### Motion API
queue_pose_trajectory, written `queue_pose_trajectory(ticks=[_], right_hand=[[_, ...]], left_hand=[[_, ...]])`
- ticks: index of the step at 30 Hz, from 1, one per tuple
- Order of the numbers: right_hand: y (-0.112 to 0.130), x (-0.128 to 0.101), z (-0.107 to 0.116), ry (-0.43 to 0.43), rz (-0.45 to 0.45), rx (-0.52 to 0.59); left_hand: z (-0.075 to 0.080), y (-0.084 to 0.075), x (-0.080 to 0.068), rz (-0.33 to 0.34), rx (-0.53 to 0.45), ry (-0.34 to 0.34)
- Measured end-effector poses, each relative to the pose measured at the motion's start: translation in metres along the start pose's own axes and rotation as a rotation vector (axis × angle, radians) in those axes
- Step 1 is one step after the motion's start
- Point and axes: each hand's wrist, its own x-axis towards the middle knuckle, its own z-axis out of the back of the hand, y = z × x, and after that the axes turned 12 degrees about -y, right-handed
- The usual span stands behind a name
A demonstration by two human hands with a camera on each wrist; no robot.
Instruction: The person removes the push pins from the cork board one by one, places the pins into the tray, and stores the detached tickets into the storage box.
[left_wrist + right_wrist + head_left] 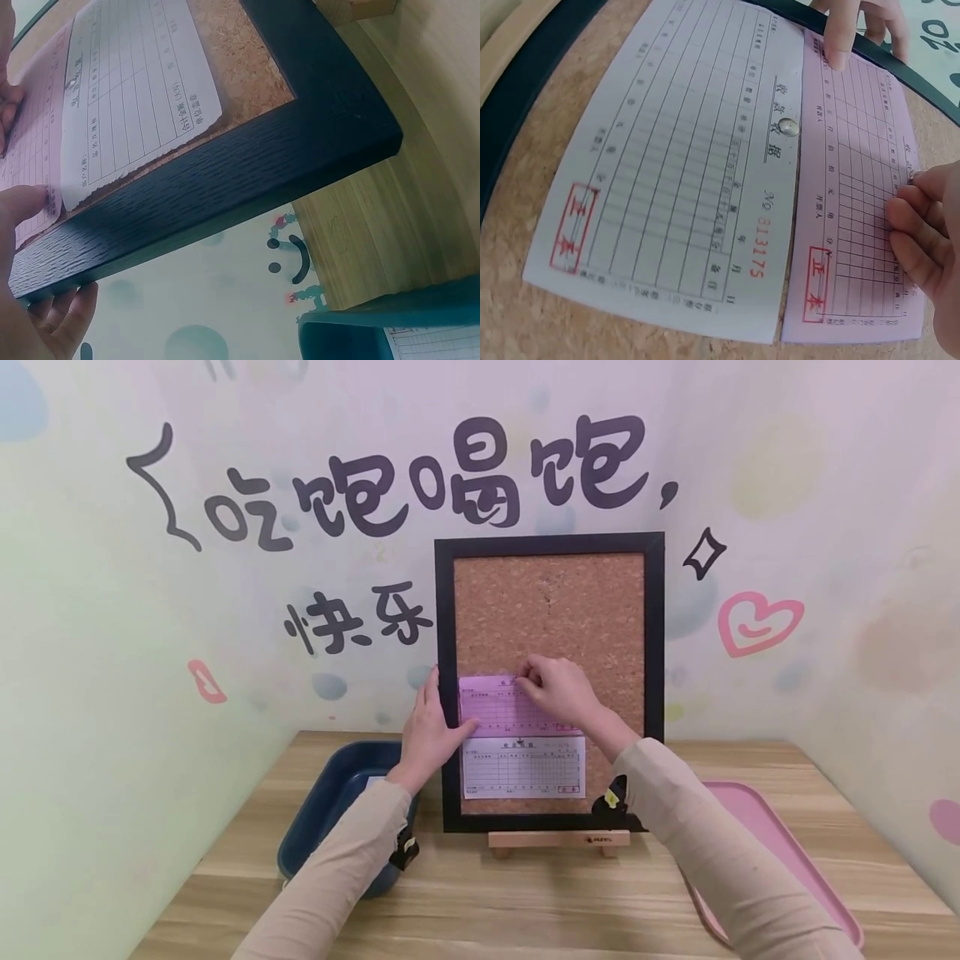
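1. Left hand (pixel 429 727) sits at the left edge of the cork board (pixel 551 610), a bit below the middle of the head view. The fingers (pixel 56 311) are pretty much straight and wrap behind the black frame (pixel 446 693), while the thumb (pixel 26 201) lies flat on the left edge of the pink slip (pixel 498 710), pressing it to the cork. Nothing pinched.
2. Right hand (pixel 558 689) is at the top edge of the same pink slip, near the centre of the frame. Its fingers (pixel 919 232) are curled together with the tips down on the paper. Can't tell if there's a pin under them, it's hidden.
3. The pink slip lies against the lower half of the cork, touching the white slip (pixel 523 767) right below it.
4. The white slip has a silver pin (pixel 788 127) through its top middle.
5. The board stands upright on a small wooden easel (pixel 558 841) on the wooden table (pixel 525 893).
6. Lower left is a dark blue tub (pixel 330 810), partly behind the left sleeve. Lower right is a pink tray (pixel 780 843), with the right sleeve crossing it.
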Motion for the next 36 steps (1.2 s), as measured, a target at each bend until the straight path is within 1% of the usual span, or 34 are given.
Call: queue_pose_trajectory(ticks=[6,15,20,30,36], right_hand=[[0.0002,0.0001,0.0011,0.023,0.016,-0.006],[-0.0004,0.0002,-0.0010,0.015,0.044,-0.007],[-0.0006,0.0018,-0.0003,0.030,0.052,-0.020],[0.0007,0.0062,0.0044,0.082,0.025,-0.012],[0.0023,0.0054,0.0050,0.072,0.065,-0.041]], left_hand=[[-0.0003,0.0009,0.0008,-0.009,0.006,-0.001],[-0.0002,0.0012,-0.0009,-0.007,-0.013,-0.003],[-0.0002,0.0011,-0.0012,-0.008,-0.015,-0.004],[0.0005,-0.0001,-0.0007,-0.013,-0.003,0.001],[0.0010,-0.0010,-0.0012,-0.005,-0.004,0.002]])
